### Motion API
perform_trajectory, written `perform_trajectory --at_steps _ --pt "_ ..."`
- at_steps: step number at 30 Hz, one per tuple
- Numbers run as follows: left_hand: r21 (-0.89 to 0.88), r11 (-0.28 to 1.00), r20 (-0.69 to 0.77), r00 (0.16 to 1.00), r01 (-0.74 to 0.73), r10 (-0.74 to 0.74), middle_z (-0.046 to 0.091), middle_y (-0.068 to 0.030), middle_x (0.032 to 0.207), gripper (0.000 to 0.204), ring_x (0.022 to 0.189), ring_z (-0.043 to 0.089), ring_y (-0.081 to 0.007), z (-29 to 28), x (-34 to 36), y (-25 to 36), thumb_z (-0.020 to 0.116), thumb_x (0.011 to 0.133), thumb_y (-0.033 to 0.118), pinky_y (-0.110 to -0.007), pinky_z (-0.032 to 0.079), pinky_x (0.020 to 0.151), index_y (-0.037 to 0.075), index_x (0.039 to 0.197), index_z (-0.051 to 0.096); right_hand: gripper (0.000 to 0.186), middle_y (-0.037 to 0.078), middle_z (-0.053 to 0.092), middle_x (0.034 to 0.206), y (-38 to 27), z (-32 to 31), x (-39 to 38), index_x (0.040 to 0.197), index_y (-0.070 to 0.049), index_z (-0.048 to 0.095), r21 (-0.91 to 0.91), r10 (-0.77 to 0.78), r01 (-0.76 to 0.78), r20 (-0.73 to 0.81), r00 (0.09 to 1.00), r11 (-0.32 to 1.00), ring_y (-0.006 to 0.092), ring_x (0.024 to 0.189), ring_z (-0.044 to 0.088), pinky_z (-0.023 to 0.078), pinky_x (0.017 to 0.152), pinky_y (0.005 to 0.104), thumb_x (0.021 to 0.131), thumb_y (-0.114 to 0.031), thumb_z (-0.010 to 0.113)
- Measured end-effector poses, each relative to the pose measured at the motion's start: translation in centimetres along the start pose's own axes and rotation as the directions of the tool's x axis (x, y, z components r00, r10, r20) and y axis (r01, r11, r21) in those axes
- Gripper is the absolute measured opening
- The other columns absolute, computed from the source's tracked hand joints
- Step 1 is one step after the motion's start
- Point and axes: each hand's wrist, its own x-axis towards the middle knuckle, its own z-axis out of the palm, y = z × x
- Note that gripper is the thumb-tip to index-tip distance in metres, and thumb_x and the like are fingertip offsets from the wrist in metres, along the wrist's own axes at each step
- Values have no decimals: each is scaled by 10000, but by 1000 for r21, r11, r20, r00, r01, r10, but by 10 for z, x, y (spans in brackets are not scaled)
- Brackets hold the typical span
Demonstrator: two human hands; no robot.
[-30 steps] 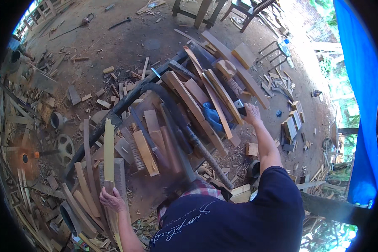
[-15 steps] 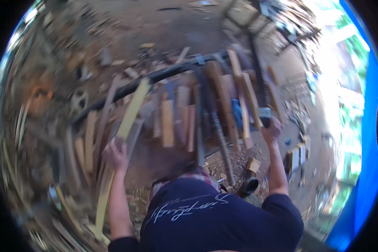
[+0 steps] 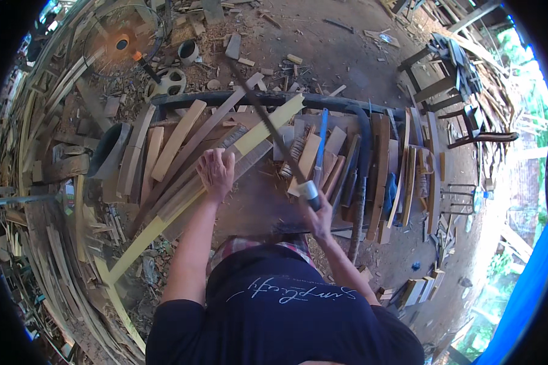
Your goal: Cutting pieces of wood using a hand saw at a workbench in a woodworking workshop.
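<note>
My left hand [image 3: 216,173] presses down on a long pale yellow plank [image 3: 259,134] that lies slantwise over the wood-strewn work surface [image 3: 249,204]. The plank runs from the lower left up to the right. My right hand [image 3: 319,218] is closed round the handle of a long dark blade [image 3: 268,125] with a silver collar. The blade points up and to the left and crosses above the plank. Several cut boards [image 3: 173,140] lie beside the plank.
A black hose [image 3: 256,98] curves along the far side of the boards, with a blue-handled tool [image 3: 320,143] and a brush [image 3: 295,149] near it. A floor fan [image 3: 125,42] stands far left, wooden chairs [image 3: 463,118] right, a blue tarp [image 3: 523,304] lower right, scrap strips [image 3: 55,243] left.
My left hand has swung the plank from my lower left up onto the boards. My right hand has left the pile at the right and now grips the long blade. The view has turned.
</note>
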Motion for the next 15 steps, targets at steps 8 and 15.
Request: perform_trajectory --at_steps 8,15 --pt "129 986 32 993 108 -113 535 -86 1034 240 1028 509 -304 6 11 8 589 895 363 -485 381 853 168 1032 558 272 99 550 658 40 38 -6 977 -37 604 -181 -90 107 103 991 978 158 612 545 465 596 327 892 -280 692" --pt "222 974 82 995 38 -58 527 -85 1047 261 1021 513 -302 8 17 10 592 876 307 -467 391 840 168 1090 538 228 122 573 680 55 30 -3 972 -41 607 -206 -185 214 152 971 955 185 604 556 471 597 334 889 -238 689"
